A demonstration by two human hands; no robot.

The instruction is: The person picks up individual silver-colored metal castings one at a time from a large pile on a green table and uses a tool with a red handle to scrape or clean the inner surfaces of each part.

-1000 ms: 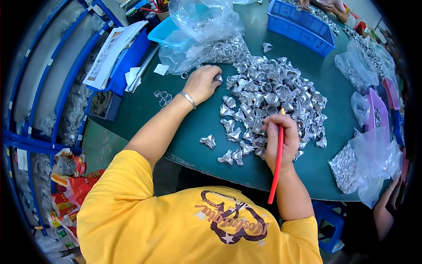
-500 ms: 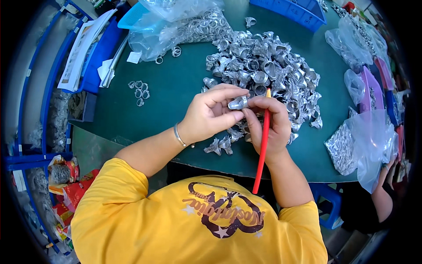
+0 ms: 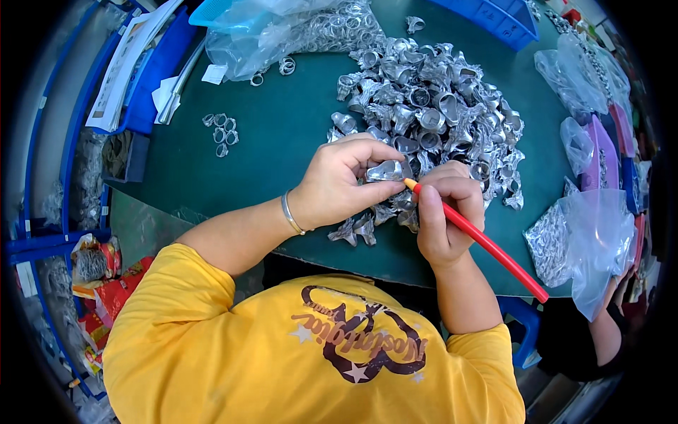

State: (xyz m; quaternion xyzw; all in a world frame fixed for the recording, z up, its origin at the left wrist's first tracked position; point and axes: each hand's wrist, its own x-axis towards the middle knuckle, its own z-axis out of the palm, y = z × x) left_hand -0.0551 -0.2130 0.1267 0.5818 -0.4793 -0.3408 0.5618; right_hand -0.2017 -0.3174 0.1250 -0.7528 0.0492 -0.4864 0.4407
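Observation:
My left hand pinches a chunky silver-coloured metal ring between thumb and fingers. In my right hand is a long red pencil with a pale yellow tip. That tip is at the right end of the ring, where I cannot tell whether it touches. The pencil slants down to the right, its back end over the table's near edge. Just beyond my hands lies a big heap of similar metal rings, and a few more lie loose below my left fingers.
Several slim rings sit apart on the green table. At the back are a plastic bag of rings and a blue tray. Bagged pieces lie on the right, beside another person's arm. Blue shelving stands on the left.
The red pencil has swung from nearly upright to a slant, its tip coming down to the ring. My right hand has turned and shifted slightly right. The left hand keeps the ring.

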